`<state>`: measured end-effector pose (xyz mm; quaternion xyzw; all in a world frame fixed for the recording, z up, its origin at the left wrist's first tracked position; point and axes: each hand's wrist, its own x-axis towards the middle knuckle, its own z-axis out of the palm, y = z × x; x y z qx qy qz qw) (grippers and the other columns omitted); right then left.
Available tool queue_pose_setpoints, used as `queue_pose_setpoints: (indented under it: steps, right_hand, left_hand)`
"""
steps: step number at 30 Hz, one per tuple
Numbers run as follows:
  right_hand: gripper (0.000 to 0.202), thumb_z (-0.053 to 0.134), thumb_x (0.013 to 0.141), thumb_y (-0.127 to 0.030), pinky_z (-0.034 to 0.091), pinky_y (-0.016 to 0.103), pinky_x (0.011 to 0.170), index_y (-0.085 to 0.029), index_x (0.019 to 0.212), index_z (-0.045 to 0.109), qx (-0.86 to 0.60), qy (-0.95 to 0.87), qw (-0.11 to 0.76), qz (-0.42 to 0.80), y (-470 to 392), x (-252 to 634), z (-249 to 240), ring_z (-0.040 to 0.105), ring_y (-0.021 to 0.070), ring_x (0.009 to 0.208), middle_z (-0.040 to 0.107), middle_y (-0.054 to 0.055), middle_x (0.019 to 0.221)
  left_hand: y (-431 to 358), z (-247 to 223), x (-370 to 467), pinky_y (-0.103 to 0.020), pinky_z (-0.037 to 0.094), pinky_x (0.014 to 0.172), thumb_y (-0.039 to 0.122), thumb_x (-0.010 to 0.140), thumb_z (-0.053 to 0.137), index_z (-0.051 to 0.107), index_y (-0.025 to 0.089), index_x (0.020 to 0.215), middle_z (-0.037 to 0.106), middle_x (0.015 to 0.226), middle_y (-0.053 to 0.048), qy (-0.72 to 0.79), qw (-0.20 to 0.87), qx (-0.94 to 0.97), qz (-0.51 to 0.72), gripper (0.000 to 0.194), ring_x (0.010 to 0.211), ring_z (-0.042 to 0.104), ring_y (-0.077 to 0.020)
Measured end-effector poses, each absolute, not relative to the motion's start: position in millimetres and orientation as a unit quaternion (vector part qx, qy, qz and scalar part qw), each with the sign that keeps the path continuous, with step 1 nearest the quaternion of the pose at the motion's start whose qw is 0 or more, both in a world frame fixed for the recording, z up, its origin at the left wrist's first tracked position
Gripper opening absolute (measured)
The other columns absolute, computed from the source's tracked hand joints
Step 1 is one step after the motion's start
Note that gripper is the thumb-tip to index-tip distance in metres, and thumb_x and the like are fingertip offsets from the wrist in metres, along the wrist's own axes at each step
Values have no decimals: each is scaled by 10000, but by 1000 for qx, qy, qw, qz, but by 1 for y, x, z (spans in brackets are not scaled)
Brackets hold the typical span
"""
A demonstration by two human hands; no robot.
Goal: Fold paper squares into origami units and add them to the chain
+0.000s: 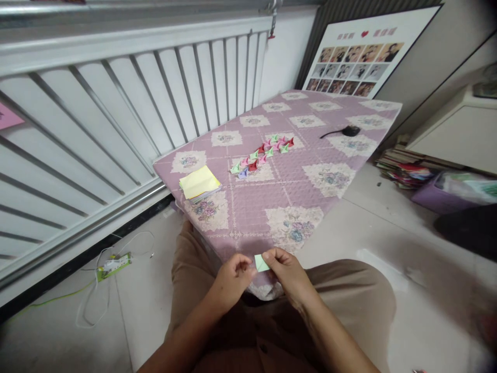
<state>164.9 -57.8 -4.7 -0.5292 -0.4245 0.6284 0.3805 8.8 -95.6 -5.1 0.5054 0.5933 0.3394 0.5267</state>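
A small light green folded paper (261, 263) is held over the near corner of the table, with a crease line across its face. My right hand (285, 272) pinches its right side between thumb and fingers. At its lower left edge is my left hand (233, 280), fingers curled and the fingertips touching the paper. Farther up the table lie several small folded paper pieces (253, 166) in green, pink, red and blue, set in two slanting rows. To their left sits a stack of paper sheets (200, 182) with a yellow one on top.
A purple patterned tablecloth (248, 207) covers the table. A black object with a thin tail (351, 131) lies at its right side. The white radiator (155, 93) runs along the left. On the floor are a power strip (115, 264) with cables and a purple container (435, 194).
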Motion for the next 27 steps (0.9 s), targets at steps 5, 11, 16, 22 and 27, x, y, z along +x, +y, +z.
queue_pose_setpoints:
  steps: [5, 11, 16, 22, 27]
  right_hand:
    - [399, 679, 682, -559, 342, 221, 516, -179, 626, 576, -525, -455, 369, 617, -62, 158, -2, 398, 90, 540, 498, -43, 577]
    - [354, 692, 694, -486, 350, 214, 497, -172, 849, 645, -501, -437, 365, 651, -62, 160, -9, 418, 84, 527, 543, -41, 626]
    - [229, 662, 715, -399, 391, 230, 569, -175, 756, 638, -515, -505, 346, 599, -51, 166, -14, 462, 96, 582, 558, -38, 648]
    - [156, 576, 757, -338, 396, 252, 589, -196, 793, 629, -514, -598, 305, 534, -38, 167, -26, 504, 122, 605, 575, -32, 662]
    - [100, 526, 794, -222, 401, 285, 666, -223, 857, 604, -526, -730, 256, 353, -34, 170, -34, 538, 153, 671, 586, -14, 713]
  left_hand:
    - [-90, -4, 9, -227, 335, 584, 277, 789, 517, 526, 166, 671, 450, 613, 42, 594, 516, 530, 315, 163, 606, 413, -110]
    - [-91, -17, 11, -220, 312, 541, 285, 808, 507, 494, 172, 646, 437, 582, 54, 614, 510, 502, 334, 198, 565, 393, -100]
    - [-79, -24, 2, -243, 414, 692, 230, 796, 560, 625, 167, 938, 640, 826, -3, 619, 470, 524, 347, 169, 734, 553, -134]
    - [-51, -27, -3, -256, 427, 736, 152, 800, 530, 643, 175, 909, 675, 870, -25, 587, 419, 628, 292, 159, 802, 597, -158]
    - [-40, -25, -1, -270, 409, 735, 161, 828, 525, 633, 185, 886, 665, 859, -37, 577, 338, 714, 208, 126, 816, 588, -181]
